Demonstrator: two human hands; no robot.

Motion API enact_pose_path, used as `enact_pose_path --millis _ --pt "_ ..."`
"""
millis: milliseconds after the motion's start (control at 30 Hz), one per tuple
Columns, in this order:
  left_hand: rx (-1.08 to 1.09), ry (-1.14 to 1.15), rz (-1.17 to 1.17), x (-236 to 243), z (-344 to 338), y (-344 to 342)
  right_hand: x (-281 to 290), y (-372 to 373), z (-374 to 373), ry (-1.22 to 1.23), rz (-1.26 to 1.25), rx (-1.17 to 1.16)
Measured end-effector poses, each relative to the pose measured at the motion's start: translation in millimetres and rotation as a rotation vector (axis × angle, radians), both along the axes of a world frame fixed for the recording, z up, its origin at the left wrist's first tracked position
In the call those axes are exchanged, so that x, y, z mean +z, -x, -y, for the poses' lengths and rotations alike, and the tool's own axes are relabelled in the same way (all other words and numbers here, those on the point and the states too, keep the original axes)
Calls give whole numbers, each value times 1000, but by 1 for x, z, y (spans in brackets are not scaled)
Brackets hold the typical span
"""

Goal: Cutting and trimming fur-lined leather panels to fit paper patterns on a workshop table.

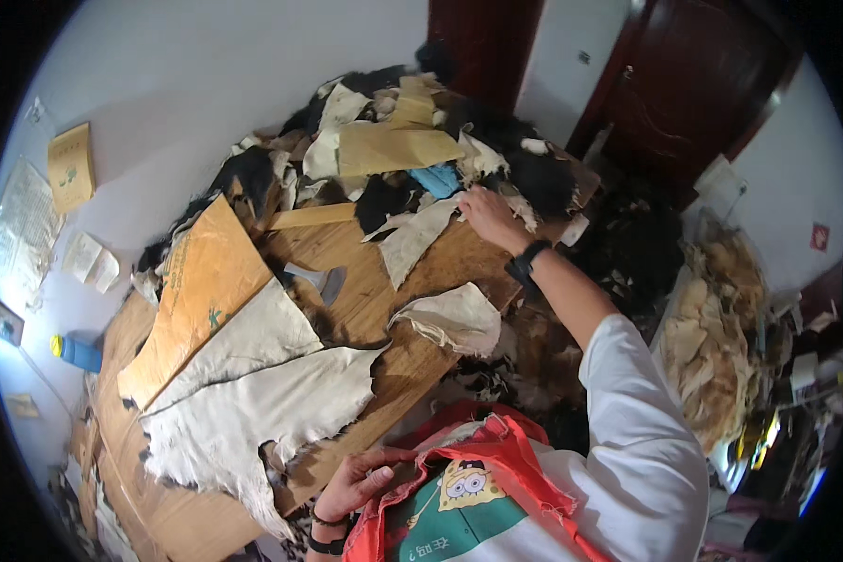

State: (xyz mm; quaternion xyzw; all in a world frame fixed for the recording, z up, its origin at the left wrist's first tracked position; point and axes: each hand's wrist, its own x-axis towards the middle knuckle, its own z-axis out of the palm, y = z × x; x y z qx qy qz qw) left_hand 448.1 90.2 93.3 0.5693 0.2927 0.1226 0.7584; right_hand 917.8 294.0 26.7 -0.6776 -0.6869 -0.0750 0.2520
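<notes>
At the far edge of the wooden table, my right hand pinches the corner of a narrow, pointed white hide scrap. The scrap's tip hangs toward me over the wood. My left hand is low, beside the red apron at my front, thumb and fingers apart and nothing visible in it. A curled white hide piece rests near the table's right edge. Left of it lies a fan-shaped blade. A large white hide spreads over the near left, partly under an orange card pattern.
Dark furs and hide scraps pile up at the far end, with a yellow card sheet and a blue cloth among them. A blue bottle is at the left wall. Tan hides are heaped at right, near a dark red door.
</notes>
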Motion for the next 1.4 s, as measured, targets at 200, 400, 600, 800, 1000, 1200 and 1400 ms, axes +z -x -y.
enact_pose_path --millis 200,400,600,800,1000,1200,1400 --pt "259 -55 -83 10 38 -11 -25 -8 -118 163 -335 36" --pt "566 92 -43 4 80 -7 -33 -73 -146 252 382 87" --pt "848 143 -25 -3 120 17 -19 -37 -168 460 600 168" --pt "921 -92 -197 0 113 97 27 -9 -155 476 488 175" --pt "783 -655 -617 1 28 255 73 198 -95 38 107 615" --pt "605 -975 -891 -25 -107 411 72 439 -57 545 -572 627" --pt "602 -1014 -757 -76 -196 474 115 645 -74 362 -234 809"
